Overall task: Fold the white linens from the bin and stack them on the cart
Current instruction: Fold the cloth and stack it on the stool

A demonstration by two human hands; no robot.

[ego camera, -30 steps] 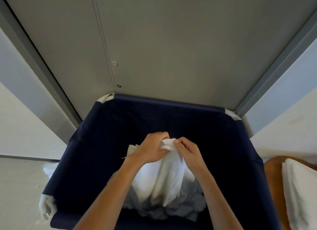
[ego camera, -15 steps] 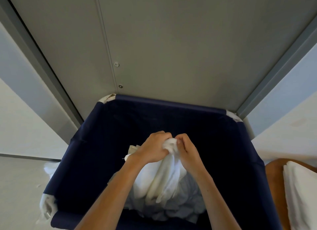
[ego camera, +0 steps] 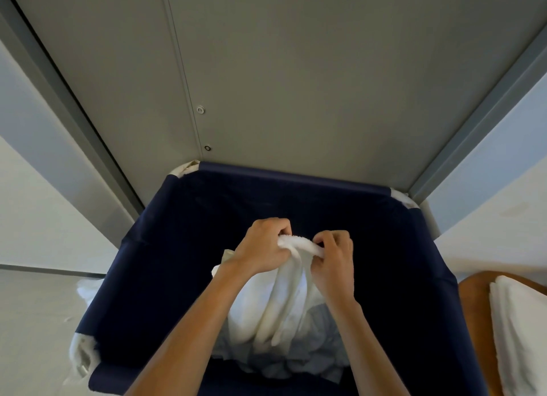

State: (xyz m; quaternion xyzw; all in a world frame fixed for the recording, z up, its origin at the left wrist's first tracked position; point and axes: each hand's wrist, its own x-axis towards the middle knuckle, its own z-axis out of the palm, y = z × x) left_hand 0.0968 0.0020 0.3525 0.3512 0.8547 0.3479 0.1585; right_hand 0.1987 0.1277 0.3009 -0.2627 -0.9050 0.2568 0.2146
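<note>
Your left hand and right hand each pinch the white terry towel's top edge above the navy fabric bin; its length hangs straight down.

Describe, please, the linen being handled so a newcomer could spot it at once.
Find the navy fabric bin at centre. Over it hangs a white towel, its top edge pinched by the left hand and right hand. Unlike the crumpled linens below and the folded stack at right, only it is held.
</note>
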